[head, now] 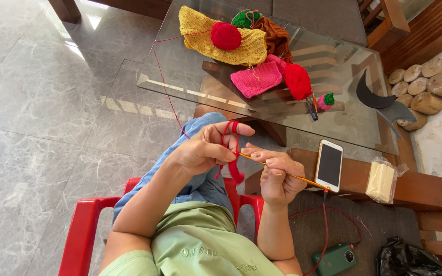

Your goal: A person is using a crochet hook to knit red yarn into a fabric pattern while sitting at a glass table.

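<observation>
2 hands: both busy
Left hand (200, 151): grasping red yarn (229, 134) over fingers; tension looks best kept even
Right hand (277, 176): clenched on orange crochet hook (287, 175)

We see a phone (329, 165) lying face up on the wooden ledge (425, 188) below the glass table, its rectangular screen dark and framed in white, a red cable (326, 225) running from its near end. Just to its right on the same ledge lies a clear plastic bag (383, 179) holding a pale yellow block. A crumpled black plastic bag (405, 258) sits on the floor lower right, near a dark green device (336, 259).
</observation>
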